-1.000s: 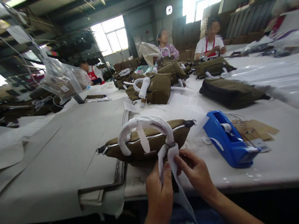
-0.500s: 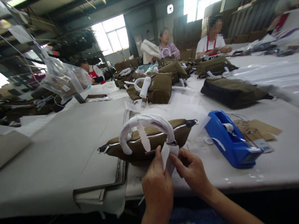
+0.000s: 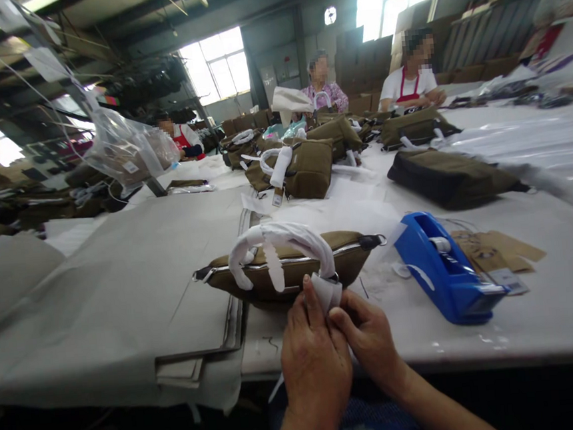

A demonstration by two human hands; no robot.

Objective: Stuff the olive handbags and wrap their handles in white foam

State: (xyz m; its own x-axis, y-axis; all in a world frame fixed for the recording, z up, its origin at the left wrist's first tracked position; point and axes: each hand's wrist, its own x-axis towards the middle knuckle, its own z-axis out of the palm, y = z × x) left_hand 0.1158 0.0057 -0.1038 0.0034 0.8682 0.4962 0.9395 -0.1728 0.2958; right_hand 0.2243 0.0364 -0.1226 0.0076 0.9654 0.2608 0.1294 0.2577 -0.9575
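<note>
An olive-brown handbag [image 3: 258, 291] with a silver zip stands on the table in front of me. Its arched handles [image 3: 288, 231] are wrapped in white material. At the right foot of the near handle, a strip of white wrapping paper [image 3: 326, 293] is folded around the handle's end. My left hand [image 3: 315, 346] presses this strip from the left, index finger raised along it. My right hand [image 3: 369, 331] pinches the strip's lower right side between thumb and fingers. Part of the strip is hidden behind my fingers.
A blue tape dispenser [image 3: 442, 268] stands to the right, beside brown paper tags [image 3: 500, 250]. Stacked grey-white sheets [image 3: 171, 272] cover the table's left. More olive bags [image 3: 307, 166] lie farther back, including a dark-bottomed one [image 3: 454, 177]. Several people work beyond them.
The white strip's upright flap has been folded down around the handle end. My left hand has rolled over to the right, closer to my right hand.
</note>
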